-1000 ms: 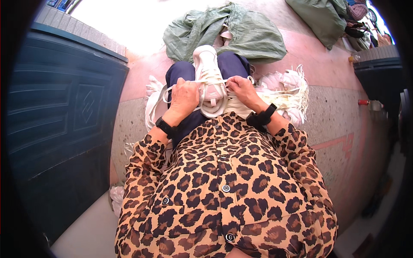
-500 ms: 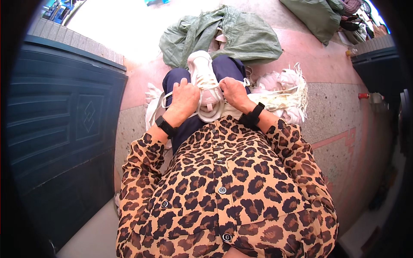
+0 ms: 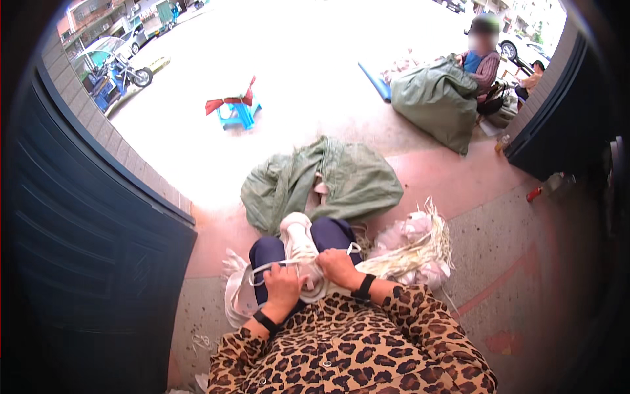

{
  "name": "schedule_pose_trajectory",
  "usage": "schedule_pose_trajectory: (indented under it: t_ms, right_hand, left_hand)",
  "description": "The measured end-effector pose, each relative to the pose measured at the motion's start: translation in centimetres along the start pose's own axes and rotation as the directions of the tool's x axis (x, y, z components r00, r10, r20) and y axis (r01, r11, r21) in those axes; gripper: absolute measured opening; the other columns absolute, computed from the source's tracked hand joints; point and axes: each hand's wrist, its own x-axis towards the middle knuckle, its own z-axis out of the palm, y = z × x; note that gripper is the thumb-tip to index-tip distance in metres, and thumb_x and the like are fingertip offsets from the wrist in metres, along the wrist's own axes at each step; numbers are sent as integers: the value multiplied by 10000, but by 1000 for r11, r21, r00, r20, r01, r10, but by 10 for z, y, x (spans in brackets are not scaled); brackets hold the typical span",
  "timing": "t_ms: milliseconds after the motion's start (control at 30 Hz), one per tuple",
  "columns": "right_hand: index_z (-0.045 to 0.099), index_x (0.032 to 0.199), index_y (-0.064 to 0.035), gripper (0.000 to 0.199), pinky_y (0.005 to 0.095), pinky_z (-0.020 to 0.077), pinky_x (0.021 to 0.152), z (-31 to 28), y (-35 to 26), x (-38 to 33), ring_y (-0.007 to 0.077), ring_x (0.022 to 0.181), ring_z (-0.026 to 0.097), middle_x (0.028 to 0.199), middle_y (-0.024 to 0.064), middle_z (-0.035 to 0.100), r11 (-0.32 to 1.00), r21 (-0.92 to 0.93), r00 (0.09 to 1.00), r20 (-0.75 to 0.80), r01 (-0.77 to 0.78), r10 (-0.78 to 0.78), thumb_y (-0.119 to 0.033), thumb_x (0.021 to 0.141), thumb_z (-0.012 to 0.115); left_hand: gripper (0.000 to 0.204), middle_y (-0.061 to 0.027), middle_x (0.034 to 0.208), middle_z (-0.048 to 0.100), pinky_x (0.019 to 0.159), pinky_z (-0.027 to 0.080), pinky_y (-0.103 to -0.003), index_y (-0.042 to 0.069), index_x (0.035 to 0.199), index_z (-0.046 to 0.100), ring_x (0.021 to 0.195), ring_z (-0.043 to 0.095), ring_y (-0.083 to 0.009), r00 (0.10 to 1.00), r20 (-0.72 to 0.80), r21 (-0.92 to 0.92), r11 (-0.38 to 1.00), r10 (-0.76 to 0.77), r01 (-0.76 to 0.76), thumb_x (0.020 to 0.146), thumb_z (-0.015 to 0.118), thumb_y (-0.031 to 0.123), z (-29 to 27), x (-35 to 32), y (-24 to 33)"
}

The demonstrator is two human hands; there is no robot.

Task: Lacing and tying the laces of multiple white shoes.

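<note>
A white and pale pink sneaker rests between my knees, its toe pointing away from me. My left hand is closed at the left of the shoe's opening, with a white shoelace looping out beside the fingers. On the other side of the shoe, my right hand pinches the lace, and a loop rises past the knuckles. Both hands are close together over the tongue, which they partly cover. The fingertips are small and partly hidden.
To the right lie a bundle of loose white laces and more pale shoes. A green sack lies ahead. Further off are a blue stool and a person by another green sack. A dark door stands left.
My view has tilted up, bringing the street, the stool and the person into sight. Both hands stay at the shoe's laces, a little closer together.
</note>
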Motion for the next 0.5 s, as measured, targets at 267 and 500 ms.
schedule_pose_trajectory:
  t_ms: [267,500]
  right_hand:
    - [584,764,-81,134,368,379,628,-12,-8,-6,250,750,490,715,72,517,974,-215,997,-30,67,-75,-208,720,589]
    - [542,822,-26,111,359,418,714,-10,1,-6,298,770,515,768,115,552,992,86,995,-63,89,-83,-51,718,514]
  left_hand:
    - [124,-71,706,545,611,354,-384,55,754,558,775,485,-254,992,-67,-58,993,-106,102,687,569,159,11,-14,-7]
    - [146,-81,713,557,616,380,-373,44,804,536,767,501,-255,992,-130,-109,994,3,-18,668,519,96,4,-8,-2]
